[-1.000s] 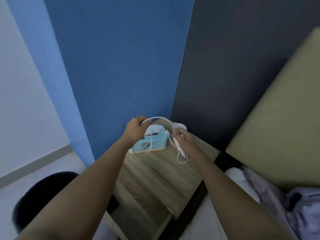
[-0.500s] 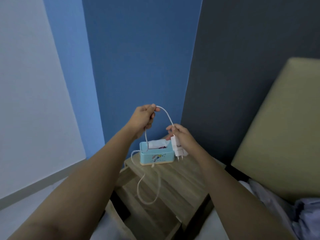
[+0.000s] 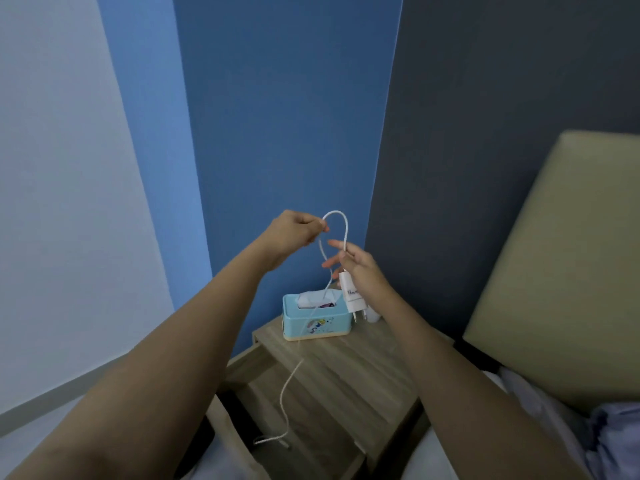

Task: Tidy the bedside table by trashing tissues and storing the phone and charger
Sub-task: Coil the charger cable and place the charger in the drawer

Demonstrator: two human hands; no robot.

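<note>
The charger (image 3: 352,295) is up in the air above the desk (image 3: 349,382), a small white plastic block with metal prongs pointing down and some printed lettering on its face. The right hand (image 3: 360,271) grasps it, with the index and thumb partly spread while the other fingers pin the block and the cable's root. From there the thin white cable (image 3: 341,223) arcs up in a tight hoop to the left hand (image 3: 294,233), which is pinched shut on it. Below that pinch the cable falls slack, passes in front of the tissue box (image 3: 317,318), trails down over the desk and ends in a loose curl with its plug tip near the front edge.

They look to be starting to coil it. To do that well, I'd say keep each loop the same size as that first hoop, feed it into the right hand against the block, and let the tail slide up freely so it doesn't snag the box or whip the plug tip about.

The box is glossy light-blue with a cartoon print and a pale base, and white tissue pokes out of its slot. The desk is matte wood-grain laminate. I can't see a phone anywhere.
</note>
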